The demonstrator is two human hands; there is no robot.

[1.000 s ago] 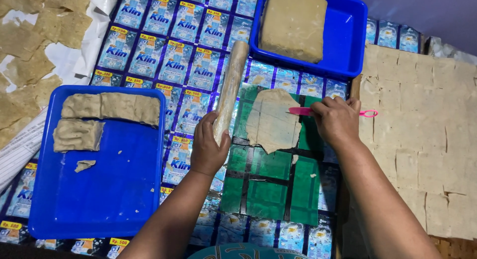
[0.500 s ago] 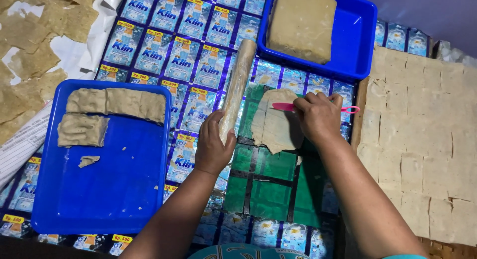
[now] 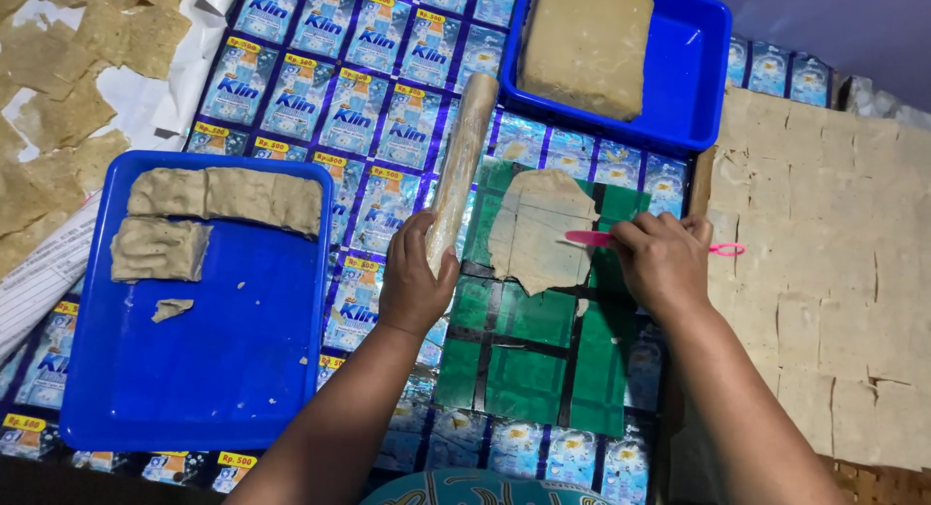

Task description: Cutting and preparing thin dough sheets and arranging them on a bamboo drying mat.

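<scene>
Dough sheet on green mat; right hand grips pink cutter; left hand clasps rolling pin.

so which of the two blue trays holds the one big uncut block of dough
The far blue tray, above the right hand: it holds one thick block. The near-left tray holds smaller pieces.

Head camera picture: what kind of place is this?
Probably a small home workshop making crackers by hand. The left hand holds a rolling pin, a thin dough sheet lies on the mat, and cut squares lie spread alongside.
</scene>
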